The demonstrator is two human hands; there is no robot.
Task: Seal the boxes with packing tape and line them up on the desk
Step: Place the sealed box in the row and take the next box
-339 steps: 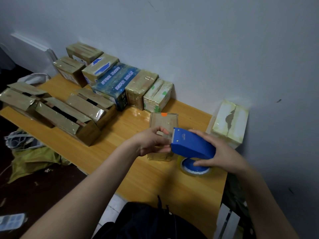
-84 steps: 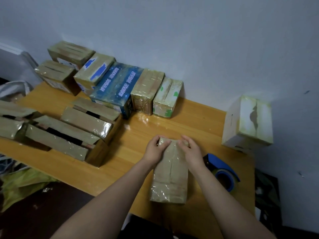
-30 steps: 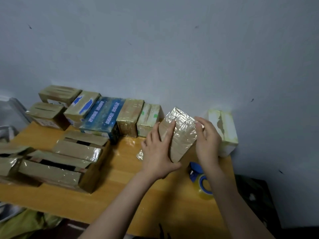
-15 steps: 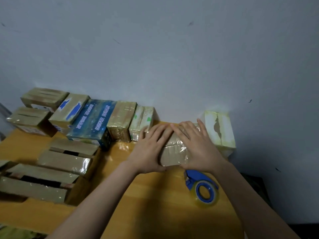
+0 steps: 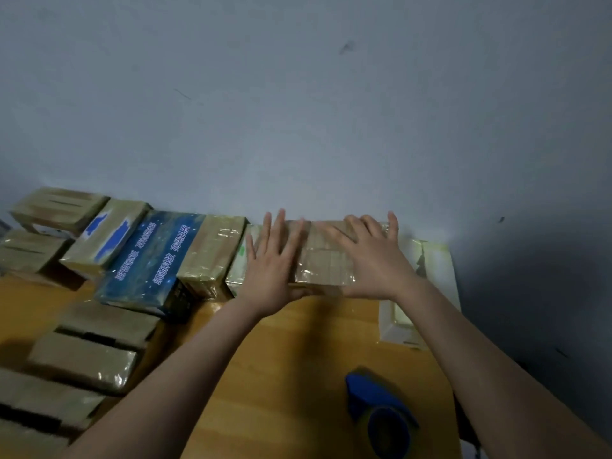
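**Head view.**
- Change: the taped brown box [image 5: 323, 263], held in the air a second ago, now lies flat on the desk [image 5: 291, 359] against the wall [image 5: 331, 111]. The two hands, fingertips close together on it half a second ago, have slid apart towards its ends.
- Left hand [image 5: 271, 260]: flat, fingers straight and spread, holding nothing. It presses on the brown box's left end and overlaps the green-and-white box [image 5: 236, 265] on its little-finger side.
- Right hand [image 5: 371, 256]: flat, fingers spread, pressing on the box's right end. A white box [image 5: 433, 270] sits just beyond its little finger.
- Row of sealed boxes [image 5: 152, 260]: runs along the wall, leftward from the left hand. The brown box sits at the row's right end, between the two hands.
- Tape dispenser [image 5: 377, 405]: blue, on the desk beside the right forearm, nearer the person than either hand, untouched.
- Open cartons [image 5: 82, 359]: on the desk, left of the left forearm.
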